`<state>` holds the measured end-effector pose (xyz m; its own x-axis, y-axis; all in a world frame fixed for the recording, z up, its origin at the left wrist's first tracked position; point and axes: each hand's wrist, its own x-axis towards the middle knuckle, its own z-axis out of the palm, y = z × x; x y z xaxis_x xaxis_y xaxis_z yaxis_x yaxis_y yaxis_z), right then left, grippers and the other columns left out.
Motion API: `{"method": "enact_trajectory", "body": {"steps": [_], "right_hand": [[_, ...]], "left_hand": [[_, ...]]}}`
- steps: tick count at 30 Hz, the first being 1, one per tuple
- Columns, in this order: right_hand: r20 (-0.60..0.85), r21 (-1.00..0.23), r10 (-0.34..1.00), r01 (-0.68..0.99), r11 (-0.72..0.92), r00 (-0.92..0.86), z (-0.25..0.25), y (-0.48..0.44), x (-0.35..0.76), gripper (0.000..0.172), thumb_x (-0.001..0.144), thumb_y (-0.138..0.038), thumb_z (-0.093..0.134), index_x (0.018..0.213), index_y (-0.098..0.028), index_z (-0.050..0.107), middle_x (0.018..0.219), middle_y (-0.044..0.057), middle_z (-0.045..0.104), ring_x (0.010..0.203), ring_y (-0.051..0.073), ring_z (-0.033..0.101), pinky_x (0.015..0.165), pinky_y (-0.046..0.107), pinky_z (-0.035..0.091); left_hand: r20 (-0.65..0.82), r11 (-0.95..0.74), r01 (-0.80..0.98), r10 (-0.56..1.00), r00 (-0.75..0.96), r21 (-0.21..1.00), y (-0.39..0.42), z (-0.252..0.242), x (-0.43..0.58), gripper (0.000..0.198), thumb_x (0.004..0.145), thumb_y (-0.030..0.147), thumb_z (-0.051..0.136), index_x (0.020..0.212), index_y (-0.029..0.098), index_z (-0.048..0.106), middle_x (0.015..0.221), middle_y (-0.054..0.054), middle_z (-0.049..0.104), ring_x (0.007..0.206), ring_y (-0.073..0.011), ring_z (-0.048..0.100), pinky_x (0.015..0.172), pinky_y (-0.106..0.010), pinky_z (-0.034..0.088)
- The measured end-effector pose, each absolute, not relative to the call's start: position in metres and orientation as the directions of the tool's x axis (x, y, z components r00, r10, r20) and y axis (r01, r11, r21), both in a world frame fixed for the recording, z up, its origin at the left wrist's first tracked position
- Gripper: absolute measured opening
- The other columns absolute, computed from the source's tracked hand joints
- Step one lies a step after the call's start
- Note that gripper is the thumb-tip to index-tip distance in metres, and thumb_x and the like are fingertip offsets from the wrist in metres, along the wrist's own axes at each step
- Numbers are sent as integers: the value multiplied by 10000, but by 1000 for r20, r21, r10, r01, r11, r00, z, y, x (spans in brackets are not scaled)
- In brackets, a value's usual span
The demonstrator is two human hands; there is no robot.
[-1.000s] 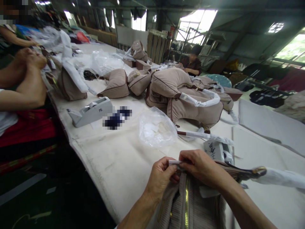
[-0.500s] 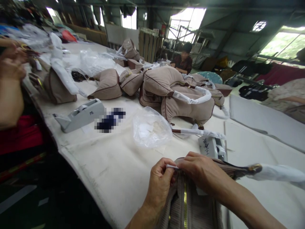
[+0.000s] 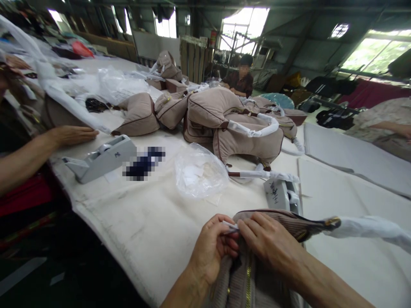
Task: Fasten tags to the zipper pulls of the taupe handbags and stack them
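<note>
Left hand (image 3: pixel 212 252) pinches a white paper strip (image 3: pixel 230 226) against a soft ribbed fabric bag (image 3: pixel 276 220) on the cloth-covered table (image 3: pixel 144 222), right hand (image 3: pixel 269 241) with fingers together gripping its top edge; it looks light and limp, best held beside the zip (image 3: pixel 248 278).

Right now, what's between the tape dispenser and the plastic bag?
In the head view, a blurred dark blue thing lies there on the white cloth.
</note>
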<state>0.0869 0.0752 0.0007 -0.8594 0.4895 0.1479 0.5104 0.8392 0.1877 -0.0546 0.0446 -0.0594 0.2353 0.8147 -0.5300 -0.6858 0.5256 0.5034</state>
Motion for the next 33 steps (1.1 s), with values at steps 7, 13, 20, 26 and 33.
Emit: {"method": "enact_trajectory", "body": {"steps": [7, 13, 20, 26, 33], "right_hand": [[120, 221, 495, 509, 832, -861, 1, 74, 87, 187, 610, -125, 771, 722, -130, 621, 670, 20, 601, 619, 183, 504, 562, 308, 391], [55, 260, 479, 476, 840, -876, -3, 74, 83, 88, 719, -141, 680, 731, -146, 593, 684, 26, 594, 627, 191, 488, 580, 331, 363], [-2, 245, 564, 547, 801, -826, -1, 69, 82, 36, 828, -175, 579, 816, -142, 577, 775, 47, 607, 710, 208, 501, 628, 343, 389], [121, 167, 587, 600, 783, -800, 12, 54, 83, 124, 903, -177, 468, 910, -123, 579, 842, 67, 626, 785, 205, 526, 673, 343, 432], [563, -491, 824, 781, 386, -54, -11, 21, 182, 154, 896, -194, 459, 883, -169, 611, 806, 54, 644, 802, 174, 575, 717, 294, 462]], "left_hand": [[-592, 763, -361, 645, 483, 537, 71, -76, -71, 370, 629, 493, 562, 741, 141, 579, 526, -24, 612, 411, -151, 586, 369, -212, 426], [-555, 723, -292, 677, 483, 626, 71, -72, -73, 239, 564, 333, 672, 659, 126, 596, 549, -23, 615, 433, -127, 566, 387, -206, 423], [-504, 658, -273, 730, 461, 702, 65, -70, -73, 288, 657, 410, 670, 675, 141, 568, 558, 14, 571, 468, -94, 522, 429, -192, 426], [-445, 612, -345, 773, 452, 712, 57, -69, -71, 287, 686, 372, 709, 644, 145, 539, 546, 34, 517, 453, -77, 464, 443, -192, 391], [-469, 599, -452, 800, 374, 661, 41, -74, -79, 306, 704, 363, 721, 594, 143, 541, 564, 37, 496, 490, -81, 451, 489, -208, 424]]}}
